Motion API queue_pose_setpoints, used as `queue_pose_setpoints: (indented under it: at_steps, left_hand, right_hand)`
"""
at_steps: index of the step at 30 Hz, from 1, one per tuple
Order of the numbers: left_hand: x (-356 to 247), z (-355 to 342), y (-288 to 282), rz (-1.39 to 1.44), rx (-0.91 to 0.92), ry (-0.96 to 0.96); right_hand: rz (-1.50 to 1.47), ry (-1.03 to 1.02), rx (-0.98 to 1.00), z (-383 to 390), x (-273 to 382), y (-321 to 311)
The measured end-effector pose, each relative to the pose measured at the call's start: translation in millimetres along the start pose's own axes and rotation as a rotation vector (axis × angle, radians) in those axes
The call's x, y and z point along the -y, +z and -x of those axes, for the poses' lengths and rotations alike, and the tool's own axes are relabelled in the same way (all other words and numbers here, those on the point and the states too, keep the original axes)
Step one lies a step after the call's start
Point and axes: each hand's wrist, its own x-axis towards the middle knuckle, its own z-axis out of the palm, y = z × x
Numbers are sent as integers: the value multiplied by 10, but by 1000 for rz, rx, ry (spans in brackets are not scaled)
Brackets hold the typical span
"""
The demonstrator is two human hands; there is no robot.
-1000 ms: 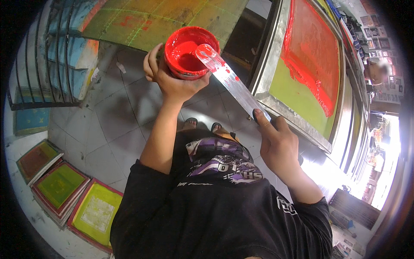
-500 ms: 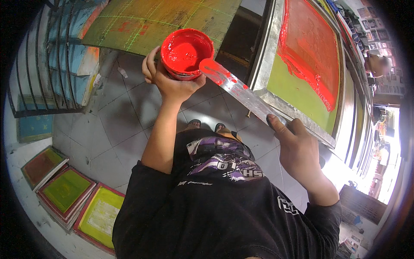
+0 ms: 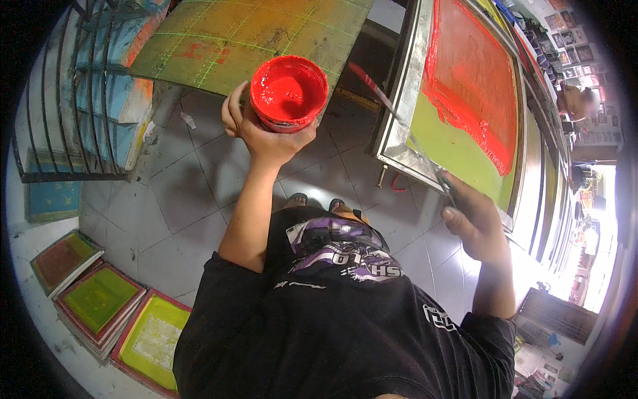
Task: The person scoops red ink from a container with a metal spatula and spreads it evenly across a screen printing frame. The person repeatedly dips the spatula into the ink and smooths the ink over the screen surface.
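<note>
My left hand is closed around a red pot of glossy red ink, held upright below the edge of a stained board with green grid lines. My right hand grips a long metal spatula, now turned nearly edge-on and slightly blurred; its red-smeared tip is away from the pot, toward the gap beside the board. Just beyond that hand is a metal-framed green screen with a broad, thick layer of red ink over much of its upper part.
A black wire rack with blue trays stands at the left. Framed screens lean in stacks at lower left, by the tiled floor. Another person is at the far right, near pictures on the wall.
My right hand has moved rightward, twisting the spatula edge-on and lifting its tip away from the pot's rim. My left hand and the pot have shifted slightly downward in the picture.
</note>
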Motion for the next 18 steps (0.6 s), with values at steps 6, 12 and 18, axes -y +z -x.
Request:
queue_pose_setpoints:
  at_steps: [6, 12, 18]
  left_hand:
    - [42, -16, 37, 12, 10, 6]
    - [-13, -25, 39, 21, 4, -39]
    - [-20, -11, 25, 19, -7, -43]
  right_hand:
    - [-368, 44, 117, -511, -135, 355]
    - [-504, 185, 79, -796, -161, 657]
    - [-476, 235, 74, -900, -219, 848]
